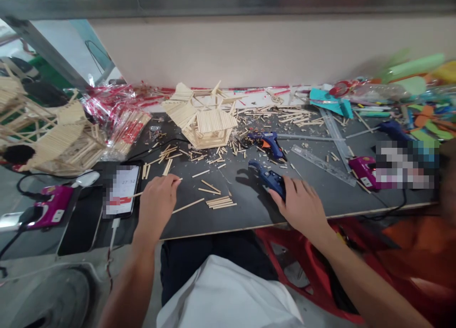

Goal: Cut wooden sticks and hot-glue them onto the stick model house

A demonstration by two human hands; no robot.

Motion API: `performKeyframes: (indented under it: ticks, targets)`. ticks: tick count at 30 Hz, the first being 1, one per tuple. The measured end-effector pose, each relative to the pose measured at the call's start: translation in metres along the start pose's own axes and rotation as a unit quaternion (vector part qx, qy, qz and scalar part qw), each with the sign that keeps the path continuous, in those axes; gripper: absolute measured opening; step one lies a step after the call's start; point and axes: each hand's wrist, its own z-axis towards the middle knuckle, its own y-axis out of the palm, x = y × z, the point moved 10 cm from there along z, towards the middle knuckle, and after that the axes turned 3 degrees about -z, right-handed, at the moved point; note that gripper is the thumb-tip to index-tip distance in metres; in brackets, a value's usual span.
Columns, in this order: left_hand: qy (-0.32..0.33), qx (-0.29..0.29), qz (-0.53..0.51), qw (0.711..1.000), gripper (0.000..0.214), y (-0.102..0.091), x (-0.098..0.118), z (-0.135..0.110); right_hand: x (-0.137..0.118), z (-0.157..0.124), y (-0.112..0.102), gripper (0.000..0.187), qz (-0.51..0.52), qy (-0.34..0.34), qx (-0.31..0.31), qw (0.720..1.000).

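Two hands at the counter (pixel 249 207). Left hand (pixel 156 202) — grip pinched on a thin wooden stick (pixel 177 179) just above the surface: light, brittle, probably best held mid-length. Right hand (pixel 302 204) closed over blue cutters (pixel 268 177) near the front edge — rigid, likely heavier.

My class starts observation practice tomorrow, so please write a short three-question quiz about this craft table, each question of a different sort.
1. True or false: the left hand pinches a thin wooden stick.
2. The right hand touches which? A) blue tool B) clear ruler C) phone
3. What lies on the table between the two hands?
Key: 1 true; 2 A; 3 a small pile of cut sticks.
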Motion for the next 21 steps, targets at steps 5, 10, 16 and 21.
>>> performKeyframes:
  ticks: [5, 10, 16, 21]
  targets:
    - [0.006, -0.001, -0.019, 1.000, 0.019, 0.010, -0.009, -0.009, 0.016, -0.008, 0.011, 0.062, -0.034, -0.004, 0.025, 0.999]
    - [0.028, -0.008, -0.033, 0.999, 0.015, 0.013, -0.002, -0.007, 0.000, 0.001, -0.008, 0.048, 0.035, -0.047, 0.061, 0.996]
    - [0.062, 0.001, -0.041, 0.997, 0.017, 0.006, 0.017, -0.004, -0.048, 0.082, -0.026, 0.033, 0.158, -0.012, 0.001, 0.987]
    - [0.101, -0.009, -0.047, 0.994, 0.015, 0.004, 0.037, -0.006, -0.071, 0.148, 0.008, 0.031, 0.157, 0.067, -0.126, 0.977]
